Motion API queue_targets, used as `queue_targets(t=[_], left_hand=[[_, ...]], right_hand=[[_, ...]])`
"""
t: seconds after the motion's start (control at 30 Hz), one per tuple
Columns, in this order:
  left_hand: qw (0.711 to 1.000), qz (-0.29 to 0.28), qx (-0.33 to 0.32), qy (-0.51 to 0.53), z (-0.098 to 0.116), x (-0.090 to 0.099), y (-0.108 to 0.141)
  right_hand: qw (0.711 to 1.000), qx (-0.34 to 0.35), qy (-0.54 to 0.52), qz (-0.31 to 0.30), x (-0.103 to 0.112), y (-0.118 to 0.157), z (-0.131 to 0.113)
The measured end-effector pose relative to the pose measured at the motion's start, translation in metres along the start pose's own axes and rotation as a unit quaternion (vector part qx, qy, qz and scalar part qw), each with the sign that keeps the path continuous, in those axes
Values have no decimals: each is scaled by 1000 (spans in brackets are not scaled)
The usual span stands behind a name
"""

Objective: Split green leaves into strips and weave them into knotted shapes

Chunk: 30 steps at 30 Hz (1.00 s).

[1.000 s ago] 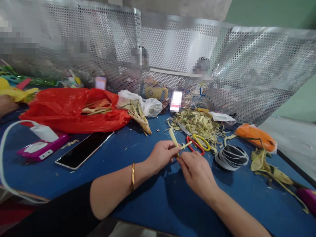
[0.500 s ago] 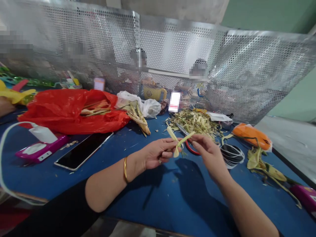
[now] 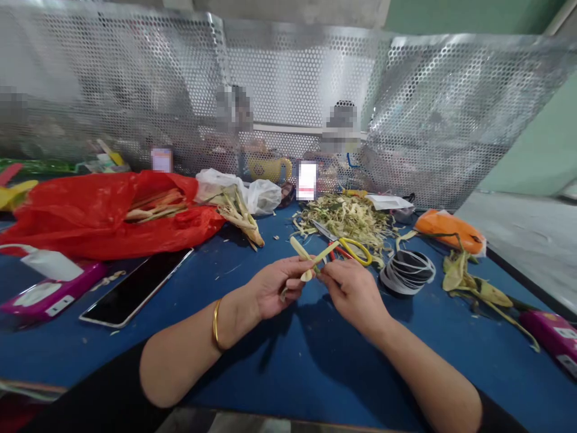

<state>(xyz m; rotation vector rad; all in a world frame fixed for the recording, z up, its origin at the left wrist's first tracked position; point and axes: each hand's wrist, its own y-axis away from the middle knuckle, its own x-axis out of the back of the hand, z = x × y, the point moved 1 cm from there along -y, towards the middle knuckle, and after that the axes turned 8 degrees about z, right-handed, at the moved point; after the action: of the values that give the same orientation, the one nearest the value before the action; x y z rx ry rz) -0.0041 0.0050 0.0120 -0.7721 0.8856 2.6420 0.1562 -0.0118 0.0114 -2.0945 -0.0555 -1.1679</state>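
My left hand (image 3: 280, 285) pinches a small bundle of pale yellow-green leaf strips (image 3: 326, 255), whose flat ends fan out in a crossed shape above and below the fingers. My right hand (image 3: 354, 288) is closed at the lower part of the same strips, its fingertips almost meeting those of my left. What lies between the right fingertips is mostly hidden. Just behind the hands lie scissors (image 3: 356, 250) with red and yellow handles, their blades pointing away to the left. A reel of white cord (image 3: 407, 272) stands right of my right hand.
Behind the scissors is a heap of shredded leaf strips (image 3: 347, 219). A red plastic bag (image 3: 90, 198), a dark phone (image 3: 139, 288) and a purple tissue pack (image 3: 85, 279) lie left. An orange packet (image 3: 451, 231) and leafy pieces (image 3: 478, 288) lie right. A perforated metal screen (image 3: 297, 78) closes the back.
My right hand has moved down and left from the upper end of a strip to the lower part of the bundle. More of the scissors' yellow handle shows. The view has shifted slightly.
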Motion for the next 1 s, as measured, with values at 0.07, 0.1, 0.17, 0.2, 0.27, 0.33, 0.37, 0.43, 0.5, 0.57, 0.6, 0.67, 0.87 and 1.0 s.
queue_targets(t=[0.07,0.1,0.17,0.2,0.27,0.33,0.37,0.43,0.5,0.57,0.6,0.67,0.87,1.0], left_hand=[[998,54,6,-12,0,0,-3],[997,72,14,-17,0,1,-4],[995,88,26,-26,0,3,-7],[996,84,23,-31,0,4,-8],[997,57,-9,-52,1,5,-9],[995,20,-50,-86,2,5,-8],[993,8,-63,-102,3,5,-7],[990,3,-72,-124,4,5,-5],[986,3,-75,-149,4,4,-4],[979,-5,-85,-185,3,4,-2],[975,-8,-89,-203,2,4,-2],[968,2,-95,-230,-1,4,-1],[950,41,-122,-286,-4,2,1],[950,38,-115,-287,-4,-3,6]], right_hand=[[992,87,89,-4,-2,2,-7],[985,121,120,-11,-3,3,-10],[979,140,145,-22,-6,4,-12],[983,119,135,-25,-6,4,-10],[996,23,74,-33,-5,3,-4],[994,-98,-39,-42,-3,1,4],[982,-146,-110,-44,-1,0,7],[942,-216,-256,-29,2,-3,11],[889,-268,-371,10,5,-6,12],[836,-319,-444,39,6,-6,13],[813,-343,-468,45,5,-6,12],[780,-378,-497,38,2,-5,11],[758,-411,-500,83,-6,-2,6],[760,-403,-493,129,-5,-4,6]])
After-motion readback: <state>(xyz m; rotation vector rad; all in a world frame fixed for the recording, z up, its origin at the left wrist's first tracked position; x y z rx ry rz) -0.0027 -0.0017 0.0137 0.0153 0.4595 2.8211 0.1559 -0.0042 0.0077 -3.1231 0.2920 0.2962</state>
